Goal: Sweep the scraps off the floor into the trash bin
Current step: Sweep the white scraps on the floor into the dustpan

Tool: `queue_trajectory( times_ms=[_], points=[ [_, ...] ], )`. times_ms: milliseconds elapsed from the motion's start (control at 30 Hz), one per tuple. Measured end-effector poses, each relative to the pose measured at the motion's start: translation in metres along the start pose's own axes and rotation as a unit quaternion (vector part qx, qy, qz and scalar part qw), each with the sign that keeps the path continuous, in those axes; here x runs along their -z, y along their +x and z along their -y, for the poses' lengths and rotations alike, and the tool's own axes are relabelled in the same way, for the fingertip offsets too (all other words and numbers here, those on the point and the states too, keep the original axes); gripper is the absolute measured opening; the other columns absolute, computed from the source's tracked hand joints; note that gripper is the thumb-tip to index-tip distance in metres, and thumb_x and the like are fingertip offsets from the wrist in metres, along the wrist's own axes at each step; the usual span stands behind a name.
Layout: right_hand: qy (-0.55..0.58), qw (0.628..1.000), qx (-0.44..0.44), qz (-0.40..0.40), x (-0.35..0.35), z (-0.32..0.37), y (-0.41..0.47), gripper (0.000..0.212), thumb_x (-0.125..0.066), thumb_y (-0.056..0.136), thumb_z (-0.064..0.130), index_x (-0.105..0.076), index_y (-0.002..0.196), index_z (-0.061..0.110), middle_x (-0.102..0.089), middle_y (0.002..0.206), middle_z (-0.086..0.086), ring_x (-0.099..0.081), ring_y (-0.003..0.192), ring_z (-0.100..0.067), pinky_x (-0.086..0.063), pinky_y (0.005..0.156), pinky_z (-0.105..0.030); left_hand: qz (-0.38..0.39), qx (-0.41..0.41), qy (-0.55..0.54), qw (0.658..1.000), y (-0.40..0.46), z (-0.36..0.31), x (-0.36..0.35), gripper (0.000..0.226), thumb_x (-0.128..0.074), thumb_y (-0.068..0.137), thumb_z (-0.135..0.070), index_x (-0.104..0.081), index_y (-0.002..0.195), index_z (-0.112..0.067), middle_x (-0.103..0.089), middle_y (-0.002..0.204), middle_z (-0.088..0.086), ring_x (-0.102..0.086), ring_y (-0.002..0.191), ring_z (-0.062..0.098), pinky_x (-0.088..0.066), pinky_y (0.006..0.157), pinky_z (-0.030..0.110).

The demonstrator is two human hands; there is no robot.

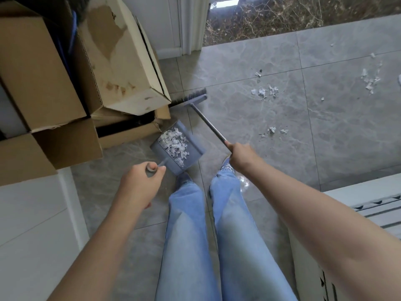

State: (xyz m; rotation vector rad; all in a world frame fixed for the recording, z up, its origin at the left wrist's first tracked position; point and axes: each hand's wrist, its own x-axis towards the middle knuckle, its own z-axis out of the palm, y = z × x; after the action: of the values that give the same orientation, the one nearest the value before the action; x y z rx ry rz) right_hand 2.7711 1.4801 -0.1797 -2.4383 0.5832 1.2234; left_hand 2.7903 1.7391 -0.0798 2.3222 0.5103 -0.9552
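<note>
Left hand (138, 181) is gripping the top of the dustpan handle (161, 164), fingers (161, 168) curled round it; right hand (239, 158) is clenching the broom handle (208, 122), fingers wrapped on the shaft. Dustpan (196, 151) is sitting just ahead of the left fingers, already holding a pile of white paper scraps (175, 143). Broom head (192, 98) is lying ahead and to the left of the right fingers, bristles against the cardboard boxes (121, 61). More loose scraps (265, 92) are lying well ahead and to the right of the right fingers, another cluster (370, 80) further right. No trash bin is showing in view. Risks, as a judgement: pan is looking full, so tilting or swinging it by the long handle could be spilling scraps back out; bristles could be catching on the box corner; light paper could be scattering with a fast stroke. Floor (325, 137) is grey marble-look tile, smooth and glossy; white cabinets (32, 213) are flanking both sides, a dark stone threshold (303, 16) is lying ahead.
</note>
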Motion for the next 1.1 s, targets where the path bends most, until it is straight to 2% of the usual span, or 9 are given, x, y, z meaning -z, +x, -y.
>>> queue_trajectory(
  times_ms=[67, 167, 233, 400, 500, 633, 700, 900, 1100],
  points=[
    [-0.06, 0.998, 0.029, 0.011, 0.003, 0.007, -0.004, 0.065, -0.037, 0.089, 0.001, -0.037, 0.147, 0.029, -0.05, 0.089, -0.01, -0.054, 0.083, -0.034, -0.046, 0.067, -0.036, -0.001, 0.005, 0.006, 1.0, 0.001, 0.003, 0.01, 0.03, -0.061, 0.092, -0.037, -0.057, 0.07, -0.018, -0.048, 0.054, 0.003, -0.044, 0.044, 0.024, -0.029, 0.029, 0.018],
    [-0.119, 0.991, 0.055, 0.012, 0.002, 0.009, -0.01, 0.058, -0.035, 0.091, -0.002, -0.039, 0.144, 0.022, -0.053, 0.109, -0.016, -0.057, 0.098, -0.035, -0.043, 0.071, -0.037, 0.002, 0.02, 0.01, 1.0, 0.0, 0.01, 0.019, 0.036, -0.061, 0.093, -0.036, -0.055, 0.065, -0.016, -0.041, 0.04, -0.005, -0.042, 0.04, 0.023, -0.031, 0.032, 0.02],
    [-0.159, 0.986, 0.057, 0.008, 0.005, 0.004, -0.007, 0.06, -0.033, 0.092, -0.003, -0.037, 0.146, 0.025, -0.055, 0.115, -0.015, -0.059, 0.103, -0.036, -0.043, 0.071, -0.038, 0.009, 0.033, 0.005, 0.999, -0.001, 0.014, 0.021, 0.038, -0.06, 0.093, -0.036, -0.055, 0.063, -0.014, -0.037, 0.032, -0.005, -0.039, 0.033, 0.023, -0.032, 0.034, 0.021],
    [-0.217, 0.975, 0.05, 0.002, 0.026, -0.028, -0.009, 0.062, -0.035, 0.093, -0.001, -0.037, 0.146, 0.031, -0.058, 0.119, -0.015, -0.06, 0.109, -0.037, -0.043, 0.075, -0.037, 0.022, 0.055, -0.024, 0.998, -0.006, 0.023, 0.021, 0.038, -0.058, 0.095, -0.034, -0.055, 0.065, -0.012, -0.038, 0.032, -0.005, -0.034, 0.03, 0.022, -0.031, 0.038, 0.021],
    [-0.217, 0.976, 0.029, 0.009, 0.033, -0.055, -0.017, 0.066, -0.033, 0.094, 0.002, -0.032, 0.148, 0.038, -0.058, 0.113, -0.013, -0.06, 0.105, -0.036, -0.043, 0.073, -0.036, 0.023, 0.073, -0.038, 0.996, -0.007, 0.025, 0.024, 0.039, -0.058, 0.094, -0.037, -0.056, 0.066, -0.011, -0.039, 0.038, -0.002, -0.034, 0.031, 0.022, -0.033, 0.041, 0.024],
    [-0.186, 0.982, 0.04, 0.018, 0.027, -0.067, -0.032, 0.074, -0.033, 0.09, 0.0, -0.026, 0.15, 0.043, -0.041, 0.078, -0.004, -0.058, 0.087, -0.035, -0.041, 0.066, -0.035, 0.02, 0.079, -0.024, 0.996, -0.008, 0.027, 0.03, 0.039, -0.057, 0.094, -0.04, -0.058, 0.069, -0.01, -0.041, 0.041, 0.003, -0.036, 0.033, 0.022, -0.034, 0.043, 0.022],
    [-0.187, 0.98, 0.059, 0.014, 0.022, -0.06, -0.031, 0.076, -0.035, 0.089, -0.001, -0.025, 0.15, 0.043, -0.038, 0.074, -0.003, -0.053, 0.079, -0.033, -0.041, 0.064, -0.035, 0.023, 0.084, -0.042, 0.995, -0.007, 0.028, 0.032, 0.039, -0.057, 0.095, -0.038, -0.056, 0.07, -0.008, -0.039, 0.042, 0.005, -0.034, 0.034, 0.021, -0.033, 0.045, 0.023],
    [-0.256, 0.964, 0.068, 0.001, 0.023, -0.032, -0.012, 0.057, -0.027, 0.102, 0.009, -0.029, 0.15, 0.04, -0.059, 0.113, -0.009, -0.062, 0.107, -0.032, -0.04, 0.07, -0.032, 0.018, 0.079, -0.019, 0.997, -0.004, 0.032, 0.03, 0.04, -0.056, 0.095, -0.038, -0.056, 0.068, -0.009, -0.04, 0.044, 0.007, -0.035, 0.034, 0.021, -0.034, 0.043, 0.024],
    [-0.255, 0.966, -0.029, -0.019, 0.036, -0.09, -0.029, 0.049, -0.026, 0.104, 0.019, -0.038, 0.146, 0.041, -0.061, 0.119, -0.009, -0.061, 0.111, -0.031, -0.04, 0.073, -0.031, 0.025, 0.066, -0.03, 0.997, 0.001, 0.024, 0.02, 0.038, -0.058, 0.093, -0.037, -0.054, 0.066, -0.01, -0.039, 0.042, 0.006, -0.034, 0.034, 0.02, -0.034, 0.045, 0.023]
  ],
)
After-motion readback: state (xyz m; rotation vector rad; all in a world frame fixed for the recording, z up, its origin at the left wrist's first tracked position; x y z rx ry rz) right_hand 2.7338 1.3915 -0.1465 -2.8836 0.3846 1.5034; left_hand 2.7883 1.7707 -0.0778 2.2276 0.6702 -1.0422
